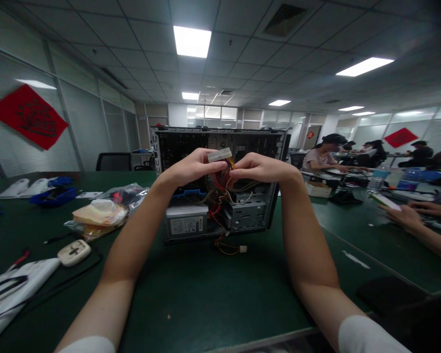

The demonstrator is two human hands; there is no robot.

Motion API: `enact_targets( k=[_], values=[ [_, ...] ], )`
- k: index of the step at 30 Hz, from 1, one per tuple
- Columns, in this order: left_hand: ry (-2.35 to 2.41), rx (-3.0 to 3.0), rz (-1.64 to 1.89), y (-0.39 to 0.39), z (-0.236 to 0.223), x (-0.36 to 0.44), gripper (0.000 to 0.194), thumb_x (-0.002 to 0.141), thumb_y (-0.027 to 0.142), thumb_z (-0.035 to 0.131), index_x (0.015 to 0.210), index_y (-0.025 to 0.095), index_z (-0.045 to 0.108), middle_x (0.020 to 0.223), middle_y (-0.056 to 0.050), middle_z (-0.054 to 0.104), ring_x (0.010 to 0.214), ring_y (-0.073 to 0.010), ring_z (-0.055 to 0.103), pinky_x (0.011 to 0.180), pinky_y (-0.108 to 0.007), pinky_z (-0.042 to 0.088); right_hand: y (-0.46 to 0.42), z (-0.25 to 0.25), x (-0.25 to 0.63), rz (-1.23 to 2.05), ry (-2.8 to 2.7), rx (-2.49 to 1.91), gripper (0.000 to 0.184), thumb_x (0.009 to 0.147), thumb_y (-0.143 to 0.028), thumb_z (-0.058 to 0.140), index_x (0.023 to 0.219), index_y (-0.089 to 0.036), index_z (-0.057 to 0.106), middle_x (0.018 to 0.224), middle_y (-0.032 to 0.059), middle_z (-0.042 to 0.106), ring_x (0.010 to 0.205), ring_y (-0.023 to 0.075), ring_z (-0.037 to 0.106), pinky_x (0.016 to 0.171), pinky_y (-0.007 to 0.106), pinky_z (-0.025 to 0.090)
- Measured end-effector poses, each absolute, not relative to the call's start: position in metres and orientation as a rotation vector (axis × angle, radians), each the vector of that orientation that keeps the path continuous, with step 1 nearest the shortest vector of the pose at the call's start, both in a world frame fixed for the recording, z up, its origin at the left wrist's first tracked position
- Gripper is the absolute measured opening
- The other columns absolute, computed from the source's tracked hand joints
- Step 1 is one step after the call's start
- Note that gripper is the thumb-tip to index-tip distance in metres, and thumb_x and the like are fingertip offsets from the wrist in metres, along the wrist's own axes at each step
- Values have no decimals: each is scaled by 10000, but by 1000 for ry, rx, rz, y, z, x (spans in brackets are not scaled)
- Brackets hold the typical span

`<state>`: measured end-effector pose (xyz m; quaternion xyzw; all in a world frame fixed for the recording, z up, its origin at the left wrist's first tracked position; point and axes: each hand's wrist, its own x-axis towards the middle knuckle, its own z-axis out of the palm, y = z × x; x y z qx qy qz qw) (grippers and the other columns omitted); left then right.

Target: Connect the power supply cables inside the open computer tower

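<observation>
An opened computer case [279,181] stands on the green table in front of me, its inside facing me. My left hand [196,166] pinches a wide white power connector [219,155] near the case's upper middle. Close beside it, my right hand [257,168] has its fingers closed on the bundle of coloured power cables [222,181] below the connector. The cables run down to the silver power supply [186,220] at the case's lower left. A small white plug [243,249] on thin wires hangs out over the table's surface.
Left of the case lie plastic bags [99,211], a blue tray [53,195], a white round-cornered device [74,252] and a white panel with black cords [18,284]. At right, another person's hands [407,215] hold a phone-like object; a person in a cap [330,152] sits farther back.
</observation>
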<state>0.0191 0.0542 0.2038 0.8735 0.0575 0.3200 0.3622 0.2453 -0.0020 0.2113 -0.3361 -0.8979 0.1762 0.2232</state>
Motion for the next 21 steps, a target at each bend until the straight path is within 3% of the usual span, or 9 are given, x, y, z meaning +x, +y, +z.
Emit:
enact_targets(
  k=[8,14,21],
  values=[
    [259,2258,878,52,205,15,395,802,491,741,893,107,715,773,-40,704,664,-138,616,622,-241,474,-8,213,236,367,-2480,-967,509,929,-602,572,890,-145,792,865,71,770,804,190,680,737,281,497],
    [289,2271,964,53,205,17,358,742,462,763,769,118,667,679,8,610,611,-117,533,576,-229,399,-4,210,231,245,-2512,-932,515,951,-569,547,866,-116,775,765,49,730,673,148,613,613,254,426],
    [322,2362,1150,48,206,22,209,734,311,702,702,123,617,611,45,485,563,-92,425,523,-214,309,-2,209,232,358,-2494,-898,480,974,-551,537,910,-141,777,879,67,774,815,180,689,733,268,497]
  ],
)
